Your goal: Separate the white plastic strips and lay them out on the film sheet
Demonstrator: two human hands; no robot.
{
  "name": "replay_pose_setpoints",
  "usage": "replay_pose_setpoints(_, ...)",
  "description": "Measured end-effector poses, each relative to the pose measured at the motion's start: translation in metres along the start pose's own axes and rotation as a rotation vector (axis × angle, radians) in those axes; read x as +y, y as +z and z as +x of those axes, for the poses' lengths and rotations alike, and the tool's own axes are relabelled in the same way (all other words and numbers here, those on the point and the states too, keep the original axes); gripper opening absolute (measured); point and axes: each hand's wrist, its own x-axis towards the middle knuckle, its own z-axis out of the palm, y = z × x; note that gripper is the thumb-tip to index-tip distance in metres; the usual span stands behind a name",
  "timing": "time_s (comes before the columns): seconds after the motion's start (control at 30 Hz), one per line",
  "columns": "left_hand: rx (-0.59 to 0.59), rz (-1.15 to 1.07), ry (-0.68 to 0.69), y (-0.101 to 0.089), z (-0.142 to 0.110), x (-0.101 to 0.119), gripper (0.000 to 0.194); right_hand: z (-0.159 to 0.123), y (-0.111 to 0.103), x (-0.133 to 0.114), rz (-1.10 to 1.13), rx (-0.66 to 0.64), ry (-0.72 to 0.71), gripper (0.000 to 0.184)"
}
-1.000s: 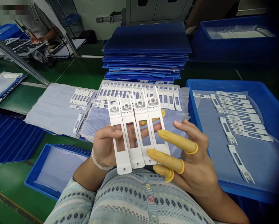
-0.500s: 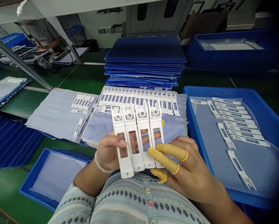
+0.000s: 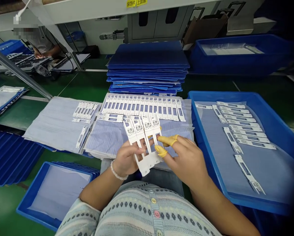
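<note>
Several slim white plastic brackets (image 3: 144,166), each with a rectangular window and a forked, cupped upper end, are fanned side by side in front of my body. My left hand (image 3: 128,159) is closed round them from the left, thumb across the front and fingers behind. At the right edge, my right hand (image 3: 186,159) has yellow finger cots and grips the rightmost bracket; some fingertips are hidden behind it. Beyond my hands, a row of matching brackets (image 3: 142,106) lies on a lined stack of sheets (image 3: 95,139).
On the right stands a blue tray (image 3: 212,170) holding more brackets. Left are a second lined stack (image 3: 48,121) with a few brackets and a lower blue bin (image 3: 36,185). Blue sheets (image 3: 148,57) are piled at the back. A co-worker (image 3: 45,42) sits far left beyond a metal post (image 3: 19,73).
The fanned brackets have tilted and moved slightly away from my body. My right hand's yellow-covered fingers have shifted from their front to the right edge, and its fingers are more curled.
</note>
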Motion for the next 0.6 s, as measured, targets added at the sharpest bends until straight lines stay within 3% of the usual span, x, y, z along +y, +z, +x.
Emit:
replay_pose_setpoints(0.17,0.071,0.016,-0.007,-0.006,0.004,-0.022,0.005,-0.002,0.024,0.005,0.060,-0.149,0.196,0.016)
replay_pose_setpoints(0.3,0.135,-0.094,-0.065,-0.018,0.002,-0.032,0.036,0.000,0.023,0.026,0.217,-0.187,0.360,0.016)
replay_pose_setpoints(0.4,0.155,-0.180,-0.094,-0.030,0.001,-0.030,0.044,0.011,0.016,0.057,0.070,-0.183,0.408,0.018)
replay_pose_setpoints(0.47,0.178,-0.219,-0.075,-0.035,0.000,-0.026,0.041,0.021,0.016,0.078,-0.118,-0.298,0.401,0.020)
replay_pose_setpoints(0.6,0.208,-0.239,-0.015,-0.040,-0.001,-0.020,0.034,0.037,0.027,0.105,-0.378,-0.686,0.278,0.019)
